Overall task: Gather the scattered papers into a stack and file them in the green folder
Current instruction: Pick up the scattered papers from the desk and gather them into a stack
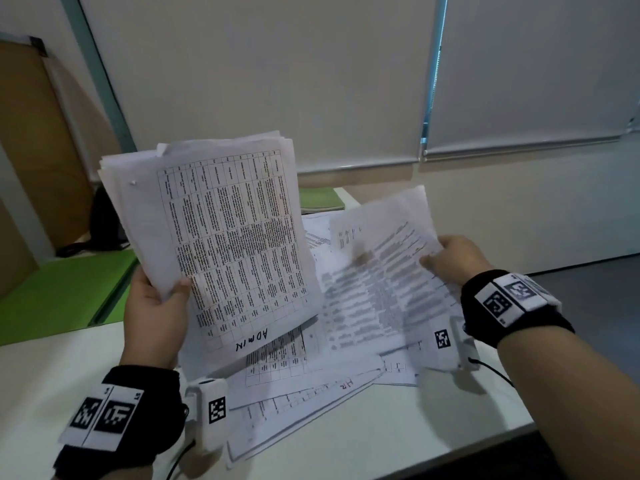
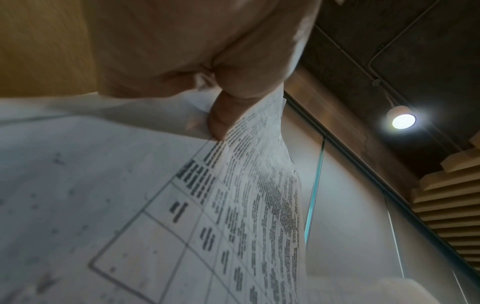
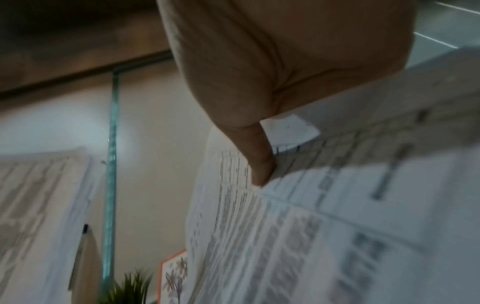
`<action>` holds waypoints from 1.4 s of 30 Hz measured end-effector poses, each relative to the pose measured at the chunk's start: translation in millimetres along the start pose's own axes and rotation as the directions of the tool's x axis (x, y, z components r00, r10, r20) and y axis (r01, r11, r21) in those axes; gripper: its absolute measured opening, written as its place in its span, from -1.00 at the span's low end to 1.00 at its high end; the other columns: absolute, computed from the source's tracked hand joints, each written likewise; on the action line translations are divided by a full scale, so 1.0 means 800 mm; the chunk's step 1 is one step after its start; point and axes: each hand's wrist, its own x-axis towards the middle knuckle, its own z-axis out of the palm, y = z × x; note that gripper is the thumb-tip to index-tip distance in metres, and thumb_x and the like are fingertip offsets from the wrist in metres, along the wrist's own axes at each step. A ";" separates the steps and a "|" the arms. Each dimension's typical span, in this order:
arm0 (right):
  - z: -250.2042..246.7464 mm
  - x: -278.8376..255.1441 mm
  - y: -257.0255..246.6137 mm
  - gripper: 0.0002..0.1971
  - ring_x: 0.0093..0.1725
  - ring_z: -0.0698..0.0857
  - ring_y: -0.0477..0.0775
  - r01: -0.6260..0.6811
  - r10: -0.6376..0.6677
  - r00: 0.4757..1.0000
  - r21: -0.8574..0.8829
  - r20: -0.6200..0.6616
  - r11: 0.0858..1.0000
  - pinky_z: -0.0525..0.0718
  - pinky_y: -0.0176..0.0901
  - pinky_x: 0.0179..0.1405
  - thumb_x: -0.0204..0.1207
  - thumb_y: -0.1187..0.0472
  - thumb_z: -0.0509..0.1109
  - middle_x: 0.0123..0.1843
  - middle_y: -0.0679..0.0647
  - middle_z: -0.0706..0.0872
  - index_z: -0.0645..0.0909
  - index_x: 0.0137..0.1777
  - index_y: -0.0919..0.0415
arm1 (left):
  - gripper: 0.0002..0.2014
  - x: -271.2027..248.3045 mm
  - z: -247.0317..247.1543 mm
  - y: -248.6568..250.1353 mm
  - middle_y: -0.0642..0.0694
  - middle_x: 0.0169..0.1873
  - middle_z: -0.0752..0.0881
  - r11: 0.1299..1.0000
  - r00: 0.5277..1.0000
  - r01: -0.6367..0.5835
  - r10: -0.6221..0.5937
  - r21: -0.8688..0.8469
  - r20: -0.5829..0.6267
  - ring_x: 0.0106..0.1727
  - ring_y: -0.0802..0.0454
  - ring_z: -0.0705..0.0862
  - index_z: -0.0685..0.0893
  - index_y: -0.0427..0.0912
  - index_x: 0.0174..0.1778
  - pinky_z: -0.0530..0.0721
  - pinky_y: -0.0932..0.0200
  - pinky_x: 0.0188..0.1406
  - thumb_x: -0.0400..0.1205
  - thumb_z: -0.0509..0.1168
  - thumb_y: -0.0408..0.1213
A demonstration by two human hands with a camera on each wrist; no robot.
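You were mid-gather: your left hand (image 1: 156, 306) pinched a thick, uneven stack (image 1: 214, 230) of thin printed sheets upright, thumb across its front, the top one a ruled table marked ADMIN. Your right hand (image 1: 453, 259) pinched the edge of a loose sheet (image 1: 384, 251), limp, curling and motion-blurred, seemingly one page. More papers (image 1: 311, 386) lay fanned on the white table (image 1: 86, 368). Next you needed to lay that sheet onto the stack, edges squared. The green folder (image 1: 62, 292) lay flat at the left, well apart.
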 end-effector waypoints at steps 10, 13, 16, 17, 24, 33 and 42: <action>-0.016 -0.014 -0.039 -0.80 0.02 0.71 0.09 0.352 -0.155 0.893 0.443 -0.422 0.825 0.66 -0.02 0.16 0.59 0.18 0.36 -0.01 0.00 0.71 0.65 0.19 0.13 | -0.64 0.006 -0.024 -0.005 -0.04 0.11 0.66 1.000 0.996 0.013 -0.011 0.023 -0.089 0.15 -0.10 0.64 0.50 0.01 0.33 0.55 -0.19 0.30 0.63 0.30 -0.34; -0.010 -0.022 -0.048 -0.81 -0.09 0.76 -0.13 0.415 -0.157 0.890 0.615 -0.429 0.671 0.73 -0.20 -0.01 0.59 0.23 0.36 -0.03 -0.05 0.75 0.64 0.17 0.09 | -0.65 0.008 -0.038 -0.004 -0.10 0.09 0.65 0.999 0.987 0.015 -0.009 0.034 -0.162 0.14 -0.13 0.64 0.50 -0.04 0.32 0.56 -0.20 0.29 0.63 0.30 -0.36; -0.002 -0.030 -0.058 -0.85 -0.25 0.75 -0.34 0.430 -0.172 0.898 0.733 -0.404 0.527 0.70 -0.40 -0.22 0.60 0.27 0.35 -0.17 -0.22 0.78 0.63 0.11 0.07 | -0.60 0.007 -0.054 -0.001 -0.10 0.12 0.63 0.997 0.977 0.035 -0.020 0.071 -0.214 0.11 -0.10 0.60 0.46 -0.12 0.41 0.55 -0.06 0.22 0.64 0.29 -0.33; 0.002 -0.032 -0.062 -0.85 -0.26 0.76 -0.31 0.420 -0.183 0.907 0.774 -0.380 0.475 0.70 -0.39 -0.26 0.57 0.26 0.38 -0.22 -0.22 0.80 0.63 0.12 0.11 | -0.58 0.007 -0.059 -0.001 -0.10 0.13 0.62 0.997 0.975 0.045 -0.029 0.070 -0.219 0.10 -0.09 0.59 0.45 -0.14 0.43 0.54 -0.04 0.21 0.64 0.29 -0.33; 0.043 -0.040 -0.084 -0.89 -0.08 0.80 -0.11 0.297 -0.349 0.930 0.801 -0.119 0.520 0.73 -0.25 -0.07 0.48 0.23 0.42 -0.15 -0.14 0.83 0.66 -0.03 0.03 | -0.63 0.005 -0.065 0.006 -0.16 0.15 0.67 0.995 0.996 0.078 -0.080 -0.060 -0.036 0.07 -0.07 0.65 0.46 -0.19 0.37 0.56 0.10 0.12 0.65 0.24 -0.48; 0.072 -0.042 -0.099 -0.86 -0.02 0.78 0.05 0.322 -0.438 0.885 0.470 0.159 0.822 0.70 0.04 0.06 0.56 0.19 0.40 -0.08 -0.10 0.81 0.67 -0.12 -0.11 | -0.62 0.005 -0.065 -0.002 -0.08 -0.22 0.84 0.978 0.959 0.209 -0.198 -0.030 0.203 -0.23 -0.07 0.76 0.67 -0.07 0.05 0.70 0.10 -0.31 0.55 0.20 -0.64; 0.081 -0.045 -0.125 -0.82 -0.13 0.80 0.00 0.377 -0.448 0.886 0.376 0.118 0.846 0.77 -0.04 -0.09 0.51 0.25 0.45 -0.03 -0.05 0.79 0.60 0.07 0.04 | -0.63 -0.002 -0.068 -0.005 -0.07 -0.03 0.84 0.959 0.923 0.271 -0.234 -0.082 0.304 -0.04 -0.07 0.80 0.65 0.10 0.16 0.75 -0.03 -0.08 0.66 0.18 -0.49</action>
